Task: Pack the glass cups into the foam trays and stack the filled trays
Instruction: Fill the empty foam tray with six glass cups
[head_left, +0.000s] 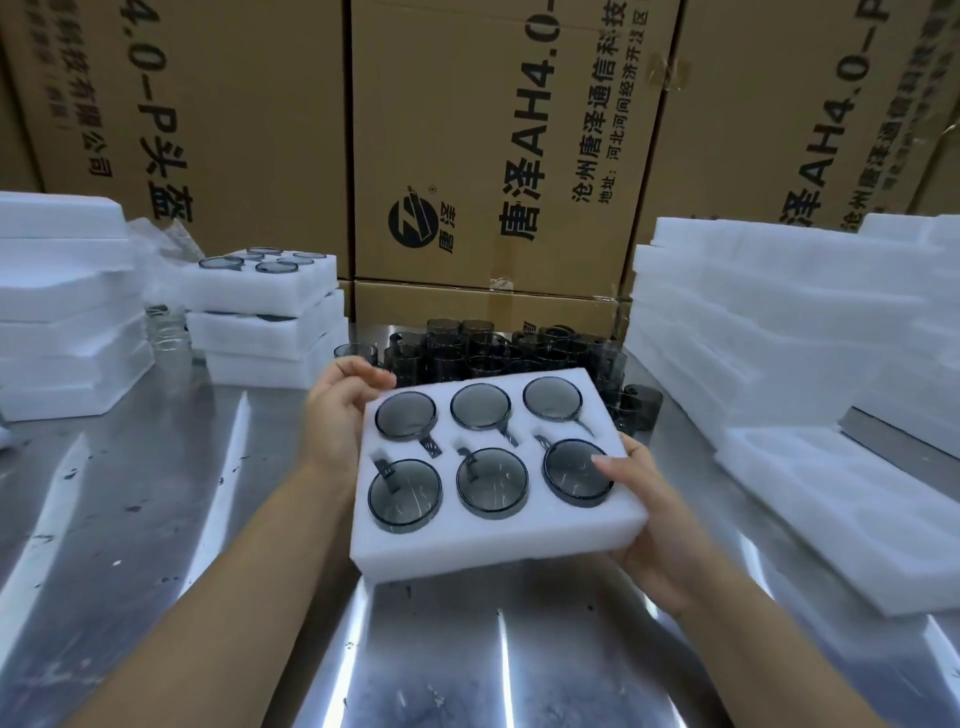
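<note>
Foam tray (493, 543) is sitting in both my hands, over the steel table (156, 519), looking lifted clear of it. All six pockets are holding cups (492, 483), so I'm reading this as the carry to the stack (265, 312), far left.

Left hand (337, 415) is gripping the far-left corner, fingers curling over the far edge. Right hand (649, 514) is gripping the near-right corner: thumb pressing down on top, tip lying on the rim of the near-right cup, other fingers hidden under the foam.

Risks I'm watching:
- Foam is soft and I'm holding it only at two opposite corners; it could be sagging, and any tilt could slide cups out.
- Loose cups (493, 348) are standing just behind the tray; a low swing left would be clipping them.
- Stack is looking uneven, layers offset; an off-square landing could be tipping it.
- Thumb pressure may be cocking that cup in its pocket.
</note>
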